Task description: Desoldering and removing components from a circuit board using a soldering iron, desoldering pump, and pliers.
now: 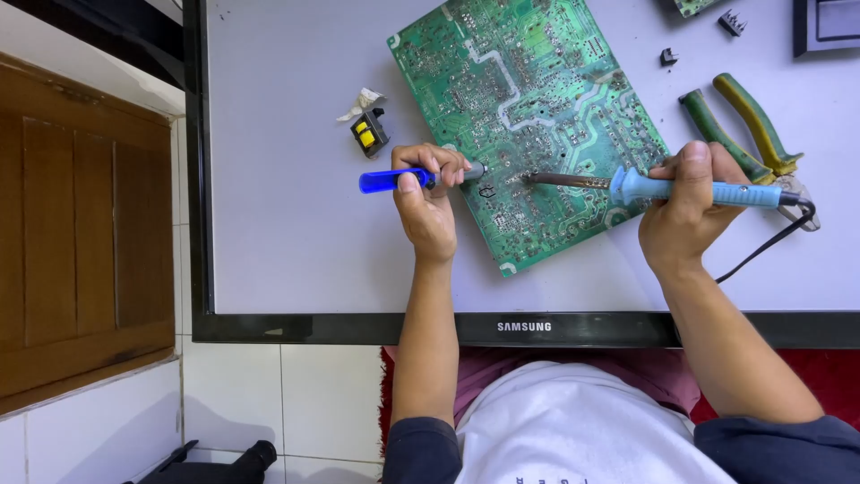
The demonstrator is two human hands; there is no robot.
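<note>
The left hand point(428, 204) is curled around a blue-handled desoldering pump point(408, 177), thumb lying along the translucent blue barrel and fingers folded over the grey front end, whose nozzle rests at the edge of the green circuit board point(528, 116). The right hand point(685, 208) is closed in a pen-like grip on a soldering iron point(663, 187) with a light blue handle; its dark metal shaft runs leftward over the board, and the tip sits near the pump's nozzle, though whether the two tips actually touch the solder side is hard to tell from this height. A black cord point(761, 251) trails from the rear of the iron toward the person. The board lies tilted, solder side up, on a pale flat panel with a black frame point(358, 327), which serves as the counter here. Just behind the right hand, pliers point(748, 125) with green and yellow-green handles rest on the panel, partly crossed by the iron's handle. Left of the board, near the left hand, sits a small black and yellow transformer point(369, 133) with a scrap of crumpled white paper point(363, 100) beside it. Two small dark components point(668, 56) lie above the pliers near the top edge. A wooden door point(85, 224) and white floor tiles point(233, 394) show to the left.
</note>
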